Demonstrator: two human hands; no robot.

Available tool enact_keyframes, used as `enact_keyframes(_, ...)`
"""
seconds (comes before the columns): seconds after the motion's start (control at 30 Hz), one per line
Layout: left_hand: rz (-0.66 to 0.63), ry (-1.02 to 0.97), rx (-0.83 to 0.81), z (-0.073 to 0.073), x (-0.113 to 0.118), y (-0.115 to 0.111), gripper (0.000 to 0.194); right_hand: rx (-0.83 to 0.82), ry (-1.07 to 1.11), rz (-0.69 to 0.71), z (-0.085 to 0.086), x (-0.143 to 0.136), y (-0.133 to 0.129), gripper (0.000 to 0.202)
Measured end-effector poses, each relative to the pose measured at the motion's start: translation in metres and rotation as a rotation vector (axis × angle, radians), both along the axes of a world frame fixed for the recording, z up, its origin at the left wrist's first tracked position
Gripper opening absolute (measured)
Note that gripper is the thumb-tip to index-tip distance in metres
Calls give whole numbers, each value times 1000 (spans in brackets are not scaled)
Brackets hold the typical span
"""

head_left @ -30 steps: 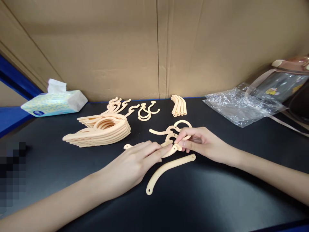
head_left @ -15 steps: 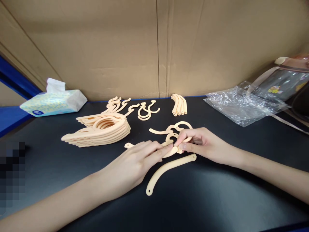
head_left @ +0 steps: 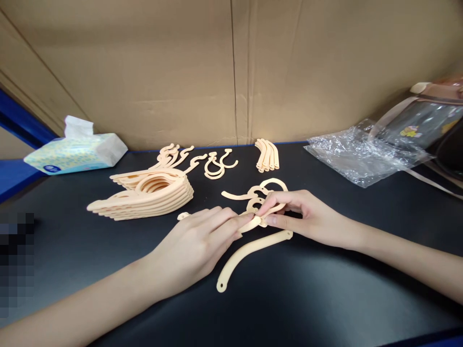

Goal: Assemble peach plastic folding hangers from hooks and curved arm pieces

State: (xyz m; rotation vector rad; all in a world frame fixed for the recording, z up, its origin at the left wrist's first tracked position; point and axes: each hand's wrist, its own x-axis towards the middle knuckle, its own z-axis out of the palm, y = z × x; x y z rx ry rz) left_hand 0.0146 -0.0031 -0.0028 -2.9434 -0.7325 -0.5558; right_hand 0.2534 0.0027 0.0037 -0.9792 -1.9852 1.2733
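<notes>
My left hand (head_left: 202, 241) is closed over a cream plastic hanger arm (head_left: 250, 224), whose far end sticks out behind the knuckles. At that arm's right end, my right hand (head_left: 306, 212) pinches a curved cream hanger piece (head_left: 277, 209) between thumb and fingers. The two pieces meet at the fingertips, but the joint is mostly covered. Just behind the fingers lie more cream hanger parts (head_left: 237, 196), curved and partly hidden. A loose hanger arm (head_left: 249, 253) with a hole at each end rests on the table in front of my hands.
To the left is a stack of hangers (head_left: 159, 202) with hooks pointing back. Loose hooks (head_left: 214, 174) and a bundle of arms (head_left: 267, 155) lie along the back of the black table (head_left: 325, 299). A tissue pack (head_left: 77, 154), plastic bag (head_left: 361, 154) and clear handbag (head_left: 415, 125) flank them.
Both hands stay at the same joint, with the fingers and held pieces shifted slightly left. The whole view has also drifted a little. Nothing was let go.
</notes>
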Motion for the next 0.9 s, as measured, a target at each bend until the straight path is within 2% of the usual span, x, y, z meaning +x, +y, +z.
enact_keyframes(0.23, 50, -47, -57, 2, 0, 1, 28, 55, -22, 25, 2, 1, -4, 23)
enact_keyframes(0.47, 40, -50, -127, 3, -2, 0, 36, 129, -41, 72, 4, 2, -6, 21)
enact_keyframes(0.9, 55, -61, -167, 2, -2, 0, 35, 196, -131, 210, 5, 6, -7, 20)
